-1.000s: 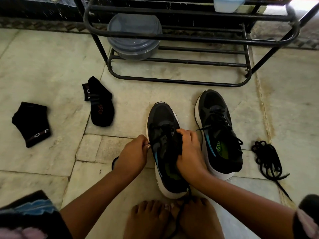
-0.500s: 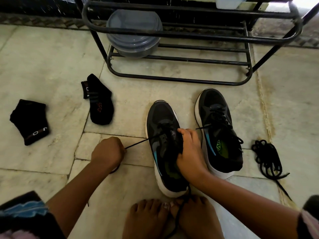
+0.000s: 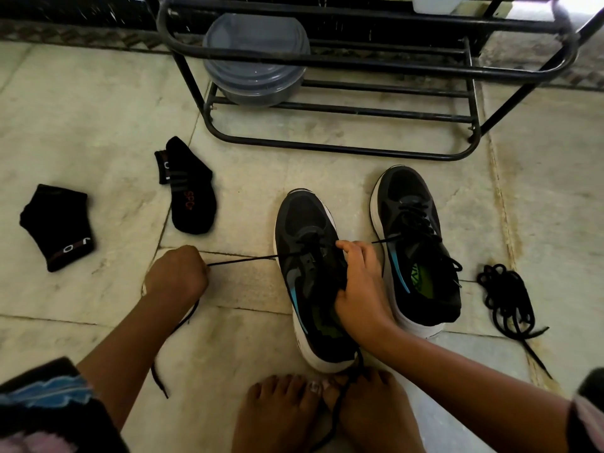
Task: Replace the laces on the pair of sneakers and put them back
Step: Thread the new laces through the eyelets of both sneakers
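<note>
My left hand (image 3: 176, 274) pulls a black lace (image 3: 242, 259) taut leftward from the near sneaker (image 3: 310, 273); my right hand (image 3: 358, 286) grips its tongue.

The black metal shoe rack (image 3: 346, 63) and its pale plastic tub (image 3: 436, 2) run off the top edge. The left hand (image 3: 176, 276) hides its own fingers.
</note>
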`<action>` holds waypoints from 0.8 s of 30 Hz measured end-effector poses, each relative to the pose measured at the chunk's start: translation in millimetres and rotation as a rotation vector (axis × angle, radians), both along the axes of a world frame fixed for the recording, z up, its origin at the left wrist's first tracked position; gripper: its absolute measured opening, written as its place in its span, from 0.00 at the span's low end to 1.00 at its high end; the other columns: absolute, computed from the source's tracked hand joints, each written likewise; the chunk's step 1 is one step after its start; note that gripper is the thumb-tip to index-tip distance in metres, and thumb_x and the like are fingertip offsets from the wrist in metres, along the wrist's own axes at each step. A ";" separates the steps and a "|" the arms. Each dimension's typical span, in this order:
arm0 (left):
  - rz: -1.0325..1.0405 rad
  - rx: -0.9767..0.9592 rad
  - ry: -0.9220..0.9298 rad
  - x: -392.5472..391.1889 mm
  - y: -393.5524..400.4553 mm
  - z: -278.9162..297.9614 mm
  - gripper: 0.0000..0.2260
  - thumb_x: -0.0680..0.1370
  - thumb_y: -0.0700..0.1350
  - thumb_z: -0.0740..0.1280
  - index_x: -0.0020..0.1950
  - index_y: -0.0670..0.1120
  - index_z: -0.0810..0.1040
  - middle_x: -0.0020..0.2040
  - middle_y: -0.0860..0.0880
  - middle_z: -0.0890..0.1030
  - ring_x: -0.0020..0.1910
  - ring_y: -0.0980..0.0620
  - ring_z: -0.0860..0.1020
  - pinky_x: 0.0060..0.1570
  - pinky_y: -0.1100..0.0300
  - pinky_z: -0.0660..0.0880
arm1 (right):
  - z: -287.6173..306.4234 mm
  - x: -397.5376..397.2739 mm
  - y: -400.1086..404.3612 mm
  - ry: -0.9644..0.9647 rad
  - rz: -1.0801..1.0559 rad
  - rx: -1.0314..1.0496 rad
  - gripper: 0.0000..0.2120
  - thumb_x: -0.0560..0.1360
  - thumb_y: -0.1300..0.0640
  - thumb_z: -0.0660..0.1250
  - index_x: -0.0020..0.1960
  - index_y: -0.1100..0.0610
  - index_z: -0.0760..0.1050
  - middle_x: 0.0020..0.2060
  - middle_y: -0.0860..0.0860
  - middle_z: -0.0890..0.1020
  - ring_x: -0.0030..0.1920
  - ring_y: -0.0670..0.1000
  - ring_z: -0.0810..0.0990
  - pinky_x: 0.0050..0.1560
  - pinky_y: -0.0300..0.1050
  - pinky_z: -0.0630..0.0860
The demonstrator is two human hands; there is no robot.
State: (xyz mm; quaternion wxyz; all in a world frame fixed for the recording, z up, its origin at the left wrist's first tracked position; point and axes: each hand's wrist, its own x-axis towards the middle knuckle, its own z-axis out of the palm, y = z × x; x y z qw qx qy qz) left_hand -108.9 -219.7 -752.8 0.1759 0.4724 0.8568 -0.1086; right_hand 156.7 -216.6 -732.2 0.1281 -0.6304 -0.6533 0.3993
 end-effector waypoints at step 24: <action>0.907 0.347 -1.778 108.4 11.4 113.0 0.10 0.81 0.40 0.58 0.41 0.44 0.75 0.33 0.51 0.77 0.31 0.57 0.77 0.33 0.66 0.77 | 48.3 -3.0 -12.5 0.226 0.242 0.050 0.21 0.75 0.52 0.63 0.68 0.51 0.66 0.55 0.45 0.71 0.56 0.45 0.67 0.56 0.39 0.67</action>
